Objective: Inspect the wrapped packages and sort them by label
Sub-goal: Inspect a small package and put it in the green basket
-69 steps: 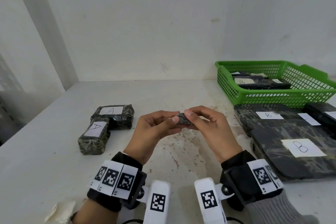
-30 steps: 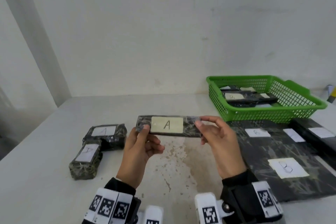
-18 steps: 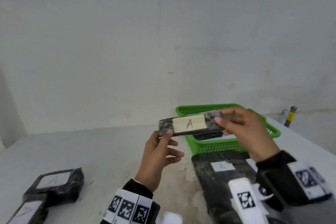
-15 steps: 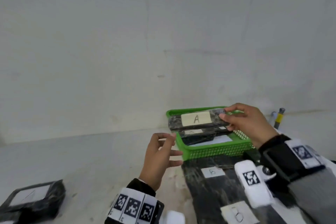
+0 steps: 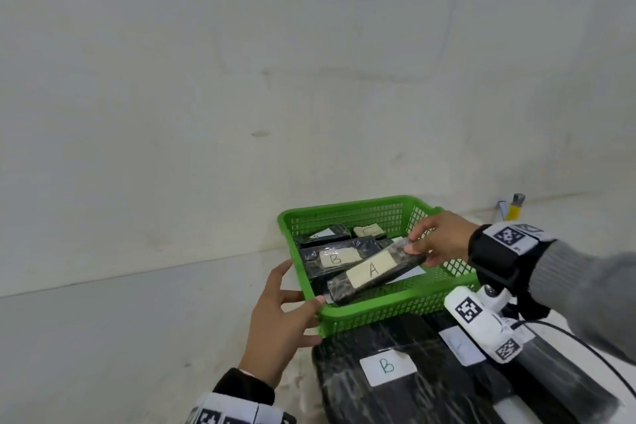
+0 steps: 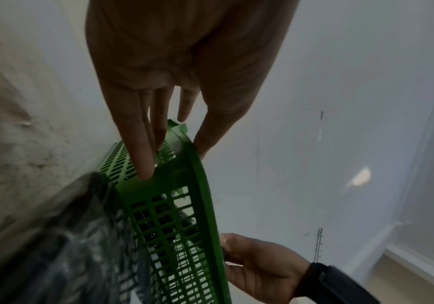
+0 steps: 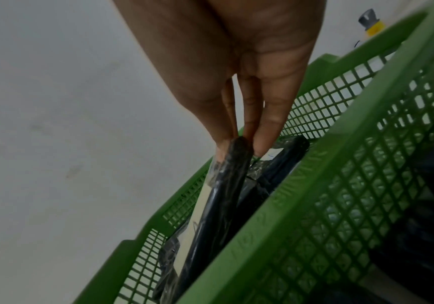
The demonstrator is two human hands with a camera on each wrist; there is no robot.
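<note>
A dark wrapped package with a label A (image 5: pixel 373 270) hangs tilted inside the green basket (image 5: pixel 378 306). My right hand (image 5: pixel 420 248) pinches its right end; in the right wrist view the fingertips close on the package's edge (image 7: pixel 226 185) above the basket (image 7: pixel 340 185). My left hand (image 5: pixel 309 310) holds the basket's front left corner, with its fingers (image 6: pixel 143 160) on the outer wall (image 6: pixel 200 205) and the thumb over the rim. Several other wrapped packages lie in the basket, one labelled B (image 5: pixel 334 258).
Large flat dark packages, one labelled B (image 5: pixel 389 368), lie on the white table right in front of the basket. A small yellow and grey item (image 5: pixel 514 208) stands by the wall at the far right. The wall runs just behind the basket.
The view swung right. My left hand let go of the A package and went to the basket corner. My right hand alone carried the package from the table's middle into the basket.
</note>
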